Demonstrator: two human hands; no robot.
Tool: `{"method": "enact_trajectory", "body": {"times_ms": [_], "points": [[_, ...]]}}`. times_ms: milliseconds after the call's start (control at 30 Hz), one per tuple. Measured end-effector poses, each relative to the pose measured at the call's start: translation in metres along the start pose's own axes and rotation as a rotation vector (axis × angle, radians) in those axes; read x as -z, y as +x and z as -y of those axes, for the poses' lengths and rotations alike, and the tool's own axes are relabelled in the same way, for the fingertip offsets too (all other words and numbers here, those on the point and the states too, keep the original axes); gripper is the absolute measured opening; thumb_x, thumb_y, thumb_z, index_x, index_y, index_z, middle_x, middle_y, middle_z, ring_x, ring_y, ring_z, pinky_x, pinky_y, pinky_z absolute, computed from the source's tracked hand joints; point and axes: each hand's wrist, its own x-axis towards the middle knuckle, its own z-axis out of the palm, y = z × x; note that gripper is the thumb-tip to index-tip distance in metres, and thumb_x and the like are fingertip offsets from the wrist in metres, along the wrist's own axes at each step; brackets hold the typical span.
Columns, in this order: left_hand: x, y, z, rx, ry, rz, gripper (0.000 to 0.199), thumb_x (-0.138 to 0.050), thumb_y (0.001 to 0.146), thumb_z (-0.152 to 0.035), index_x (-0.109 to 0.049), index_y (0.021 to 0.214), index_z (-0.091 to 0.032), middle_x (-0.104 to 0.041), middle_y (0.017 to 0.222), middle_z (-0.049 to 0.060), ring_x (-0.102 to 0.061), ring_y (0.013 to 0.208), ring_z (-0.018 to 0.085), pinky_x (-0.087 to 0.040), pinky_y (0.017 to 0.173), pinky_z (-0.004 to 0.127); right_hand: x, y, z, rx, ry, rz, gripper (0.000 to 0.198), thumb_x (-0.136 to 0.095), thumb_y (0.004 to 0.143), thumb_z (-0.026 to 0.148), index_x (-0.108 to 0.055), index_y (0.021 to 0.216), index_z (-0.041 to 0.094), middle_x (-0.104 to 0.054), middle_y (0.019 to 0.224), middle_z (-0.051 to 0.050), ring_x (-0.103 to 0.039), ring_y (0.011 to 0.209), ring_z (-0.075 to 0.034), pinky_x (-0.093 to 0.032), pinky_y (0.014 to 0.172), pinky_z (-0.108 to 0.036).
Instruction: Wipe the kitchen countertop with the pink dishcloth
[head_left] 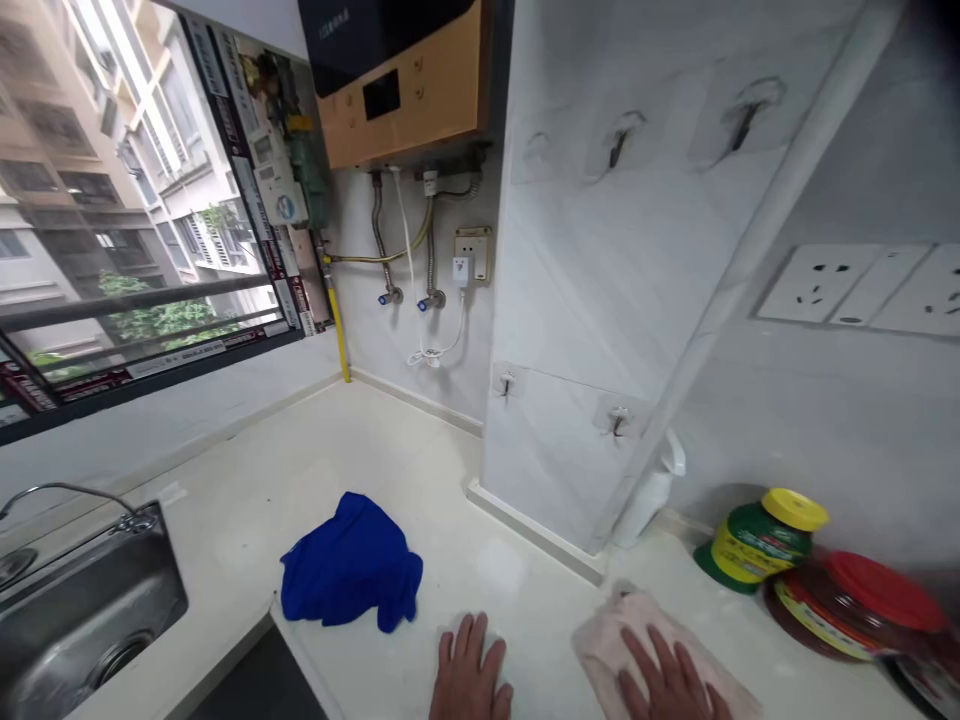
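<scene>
My left hand rests palm down on the cream countertop, its fingers stretched out and holding nothing. To the right, my right hand lies flat with spread fingers on a pale pink cloth, pressing it against the counter. A crumpled dark blue cloth sits on the counter to the left of my left hand, apart from it. The wrists of both hands run out of the bottom of the view.
A steel sink with a tap is at the left. Along the right wall stand a white spray bottle, a green jar with yellow lid and a red-lidded jar. A tiled pillar juts onto the counter beneath hooks.
</scene>
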Motion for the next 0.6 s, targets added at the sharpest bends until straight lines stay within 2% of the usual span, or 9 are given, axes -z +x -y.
{"method": "enact_trajectory", "body": {"times_ms": [67, 200, 300, 367, 467, 600], "points": [[0.011, 0.007, -0.001, -0.012, 0.007, 0.029, 0.042, -0.059, 0.094, -0.038, -0.065, 0.134, -0.029, -0.058, 0.150, 0.011, -0.052, 0.136, 0.033, -0.042, 0.106, 0.054, 0.016, 0.017, -0.014, -0.097, -0.059, 0.068, 0.065, -0.024, 0.097, 0.054, -0.050, 0.152, 0.033, -0.037, 0.163, -0.004, -0.029, 0.150, -0.037, -0.028, 0.115, -0.062], [0.027, 0.017, 0.002, -0.055, 0.030, 0.099, 0.045, -0.057, 0.093, -0.028, -0.063, 0.138, -0.029, -0.055, 0.153, 0.011, -0.050, 0.137, 0.033, -0.041, 0.105, 0.053, 0.048, 0.076, -0.011, -0.263, -0.122, 0.285, 0.061, -0.024, 0.101, 0.048, -0.040, 0.158, 0.032, -0.027, 0.168, -0.004, -0.020, 0.154, -0.032, -0.023, 0.118, -0.057], [0.032, 0.023, 0.004, -0.089, 0.039, 0.114, 0.045, -0.055, 0.095, -0.028, -0.063, 0.140, -0.030, -0.054, 0.154, 0.010, -0.049, 0.139, 0.032, -0.038, 0.109, 0.052, 0.053, 0.115, -0.005, -0.356, -0.097, 0.372, 0.060, -0.027, 0.103, 0.048, -0.034, 0.160, 0.032, -0.021, 0.170, -0.005, -0.016, 0.155, -0.033, -0.021, 0.119, -0.057], [0.035, 0.026, 0.005, -0.099, 0.040, 0.120, 0.045, -0.054, 0.096, -0.030, -0.063, 0.140, -0.029, -0.054, 0.154, 0.011, -0.048, 0.140, 0.031, -0.036, 0.112, 0.052, 0.049, 0.125, 0.002, -0.380, -0.083, 0.372, 0.060, -0.026, 0.103, 0.046, -0.033, 0.161, 0.030, -0.018, 0.170, -0.007, -0.013, 0.155, -0.035, -0.019, 0.119, -0.060], [0.038, 0.030, 0.004, -0.085, 0.064, 0.133, 0.044, -0.054, 0.096, -0.031, -0.065, 0.139, -0.028, -0.053, 0.155, 0.012, -0.048, 0.141, 0.031, -0.037, 0.112, 0.050, 0.047, 0.114, 0.023, -0.325, -0.069, 0.355, 0.059, -0.032, 0.102, 0.041, -0.037, 0.160, 0.027, -0.017, 0.171, -0.008, -0.010, 0.155, -0.037, -0.015, 0.120, -0.062], [0.042, 0.034, 0.004, -0.073, 0.080, 0.163, 0.045, -0.052, 0.096, -0.034, -0.066, 0.139, -0.028, -0.055, 0.153, 0.012, -0.047, 0.143, 0.031, -0.039, 0.111, 0.049, 0.059, 0.055, 0.061, -0.109, 0.042, 0.321, 0.055, -0.044, 0.099, 0.039, -0.049, 0.152, 0.026, -0.024, 0.168, -0.008, -0.014, 0.154, -0.040, -0.016, 0.119, -0.065]]}}
